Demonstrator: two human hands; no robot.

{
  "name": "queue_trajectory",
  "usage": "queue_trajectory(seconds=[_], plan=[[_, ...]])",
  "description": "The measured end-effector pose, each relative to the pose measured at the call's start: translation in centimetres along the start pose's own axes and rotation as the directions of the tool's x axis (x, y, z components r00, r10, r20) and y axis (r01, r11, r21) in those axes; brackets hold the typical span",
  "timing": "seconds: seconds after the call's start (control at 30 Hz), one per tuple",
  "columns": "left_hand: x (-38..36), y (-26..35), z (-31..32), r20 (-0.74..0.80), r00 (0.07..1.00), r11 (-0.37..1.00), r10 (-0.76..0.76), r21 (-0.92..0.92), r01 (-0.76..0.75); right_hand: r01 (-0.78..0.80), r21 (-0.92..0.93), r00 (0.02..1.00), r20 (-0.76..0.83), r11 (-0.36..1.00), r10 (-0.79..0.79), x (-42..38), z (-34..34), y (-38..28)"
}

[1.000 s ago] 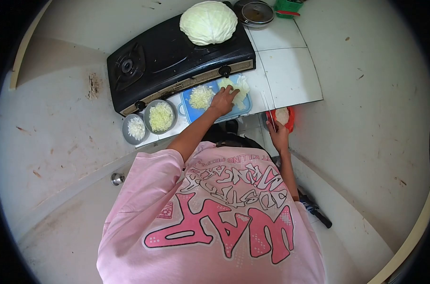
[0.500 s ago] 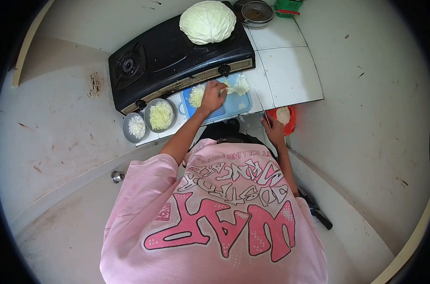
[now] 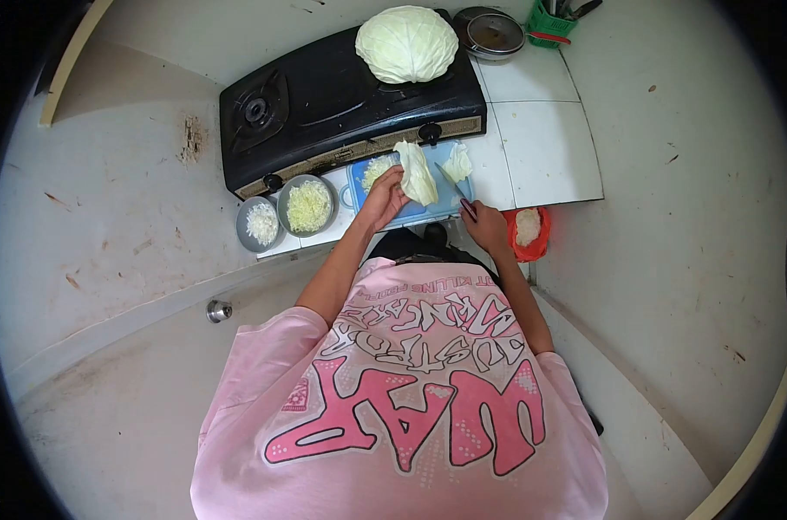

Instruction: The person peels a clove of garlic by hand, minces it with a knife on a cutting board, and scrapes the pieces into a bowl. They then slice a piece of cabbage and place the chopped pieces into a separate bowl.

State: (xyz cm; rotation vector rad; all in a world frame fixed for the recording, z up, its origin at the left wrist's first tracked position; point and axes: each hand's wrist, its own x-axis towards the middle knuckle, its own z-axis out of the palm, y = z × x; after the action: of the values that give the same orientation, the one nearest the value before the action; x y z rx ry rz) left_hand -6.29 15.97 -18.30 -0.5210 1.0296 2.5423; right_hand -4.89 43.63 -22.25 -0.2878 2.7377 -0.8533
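My left hand (image 3: 386,196) is closed on the edge of a pale cabbage leaf (image 3: 417,173), holding it over the blue cutting board (image 3: 452,204). My right hand (image 3: 483,222) grips the dark handle of a knife (image 3: 450,181), whose blade points up and left over the board. A smaller cabbage piece (image 3: 457,162) lies at the board's upper right. Shredded cabbage (image 3: 377,170) is heaped at its left, partly behind my left hand.
A black stove (image 3: 324,104) behind the board bears a whole cabbage (image 3: 406,45). Bowls of shredded cabbage (image 3: 309,206) and white pieces (image 3: 261,224) stand left. A red bag (image 3: 529,249) hangs right. Pans (image 3: 490,35) and a green basket (image 3: 545,26) are at the back.
My left hand now holds the leaf up off the board. My right hand has brought the knife from beside the red bag to over the board. The whole view has shifted slightly.
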Motion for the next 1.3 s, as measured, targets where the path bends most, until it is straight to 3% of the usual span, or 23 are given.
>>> queue_trajectory(seconds=[0.1,0.2,0.3,0.5,0.6,0.7,0.73,0.77,0.8,0.83,0.87,0.97,1.0,1.07,1.13,1.17,1.3], plan=[[-1.4,-0.3,-0.9,-0.028,0.999,1.0,0.027,0.011,-0.027,0.036,-0.019,0.999,0.005,0.999,-0.036,0.4,0.5,-0.9],[-2.3,-0.5,-2.5,0.05,0.998,0.997,0.044,-0.063,-0.041,0.091,0.02,0.995,-0.037,0.996,-0.09,0.6,1.5,-0.9],[-3.6,0.1,-2.5,0.053,0.998,0.972,0.039,-0.232,-0.025,0.151,0.047,0.985,-0.094,0.987,-0.146,0.6,1.9,-1.4],[-5.3,2.0,-1.3,-0.013,1.0,0.964,-0.005,-0.267,0.001,0.149,0.003,0.98,-0.134,0.989,-0.147,0.9,1.8,-3.2],[-6.0,2.8,-1.7,0.078,0.997,0.967,0.004,-0.254,0.016,0.007,-0.115,0.998,-0.064,0.993,-0.015,0.9,0.7,-5.4],[-6.7,3.9,-1.5,0.016,1.0,1.0,0.011,-0.008,-0.011,-0.014,-0.224,0.943,-0.326,0.974,-0.062,1.0,0.4,-8.0],[-6.9,4.2,-1.6,0.039,0.999,0.998,0.009,0.065,-0.011,-0.003,-0.043,0.958,-0.286,0.999,-0.01,1.2,0.3,-8.9],[-7.2,4.6,-1.6,0.065,0.998,0.984,-0.017,0.178,0.006,-0.083,0.339,0.985,-0.116,0.937,0.129,1.5,0.4,-9.9],[-7.7,5.3,-1.3,0.089,0.995,0.957,-0.049,0.288,0.022,-0.209,0.652,0.976,0.096,0.728,0.194,1.9,0.4,-11.3],[-8.2,6.0,-0.8,0.111,0.99,0.918,-0.087,0.396,0.036,-0.356,0.84,0.934,0.311,0.409,0.175,1.9,-0.2,-13.2],[-8.6,7.0,-0.3,0.118,0.981,0.909,-0.153,0.407,0.093,-0.458,0.887,0.888,0.46,0.049,-0.019,1.7,-1.4,-14.7],[-8.9,9.1,-0.9,0.175,0.974,0.675,-0.145,0.737,-0.032,-0.361,0.928,0.932,0.357,-0.095,-0.057,1.8,-0.5,-16.4],[-9.5,10.1,-0.4,0.152,0.981,0.651,-0.123,0.758,-0.036,-0.316,0.947,0.949,0.316,-0.056,-0.012,1.6,-0.7,-17.1],[-9.3,10.7,-2.6,0.122,0.988,0.729,-0.091,0.685,-0.018,-0.226,0.974,0.972,0.223,0.03,0.076,1.3,-1.2,-18.3],[-9.5,11.6,-3.8,0.084,0.996,0.744,-0.042,0.667,-0.025,-0.223,0.969,0.966,0.206,0.105,0.153,0.9,-0.9,-18.5],[-9.6,11.8,-4.2,0.091,0.995,0.824,-0.039,0.566,-0.02,-0.225,0.964,0.961,0.196,0.142,0.193,0.7,-0.8,-18.5],[-10.4,11.6,-5.0,0.15,0.986,0.981,-0.079,0.189,0.05,-0.143,0.989,0.962,0.13,0.037,0.239,-1.6,-0.6,-20.7]])
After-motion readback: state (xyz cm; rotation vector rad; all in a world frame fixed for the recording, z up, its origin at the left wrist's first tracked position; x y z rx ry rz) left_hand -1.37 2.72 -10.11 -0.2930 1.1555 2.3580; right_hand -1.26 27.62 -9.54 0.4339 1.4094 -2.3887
